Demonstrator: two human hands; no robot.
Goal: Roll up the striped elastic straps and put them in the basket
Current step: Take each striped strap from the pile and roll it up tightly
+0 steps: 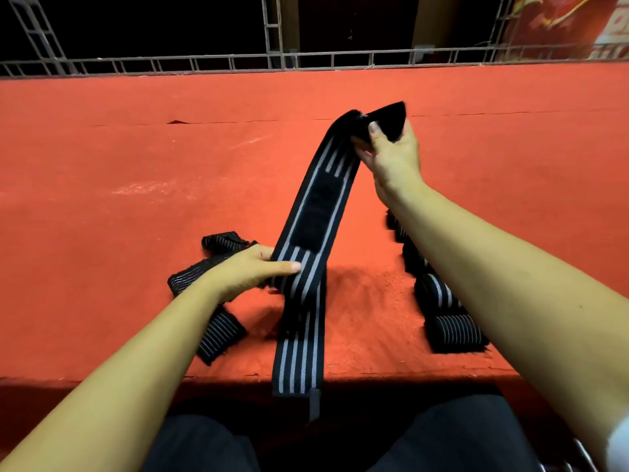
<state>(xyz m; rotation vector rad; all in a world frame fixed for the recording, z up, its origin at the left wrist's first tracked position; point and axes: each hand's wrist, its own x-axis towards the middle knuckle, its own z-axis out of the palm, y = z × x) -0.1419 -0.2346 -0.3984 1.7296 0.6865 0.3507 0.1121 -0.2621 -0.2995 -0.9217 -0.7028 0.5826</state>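
A long black strap with grey stripes [308, 240] runs from high over the red table down past its front edge. My right hand [391, 155] grips the strap's upper end, where a black fuzzy patch folds over. My left hand [252, 269] pinches the strap at its middle, thumb lying across the stripes. Loose unrolled straps [218, 330] lie under and beside my left arm. Several rolled straps [452, 332] sit in a row, partly hidden under my right forearm. No basket is in view.
The red felt-covered table [136, 199] stretches far back to a metal truss rail [306, 59]. My dark-trousered knees [204, 444] sit below the table's front edge. A metal object [578, 454] shows at the lower right corner.
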